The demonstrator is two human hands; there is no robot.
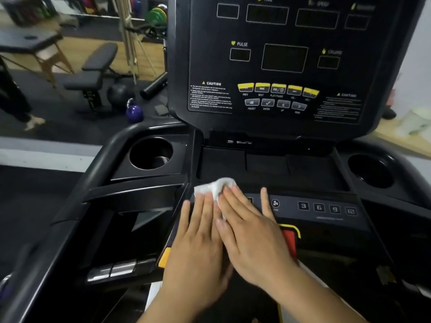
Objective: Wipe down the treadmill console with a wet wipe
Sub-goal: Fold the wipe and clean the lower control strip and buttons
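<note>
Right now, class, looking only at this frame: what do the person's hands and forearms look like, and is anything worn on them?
The left hand and right hand are bare, without gloves. No ring shows on any visible finger, and no watch or bracelet at either wrist. The left forearm and right forearm are uncovered as far as the frame reaches; no sleeve shows.

console (pixel 286 66): glossy black plastic | wipe (pixel 214 186): white crumpled cloth-like sheet

The wipe (pixel 217 185) is white, the console (pixel 210 54) black with yellow-topped buttons (pixel 277 87); the kettlebell (pixel 134 112) looks purple, though blurred.
</note>
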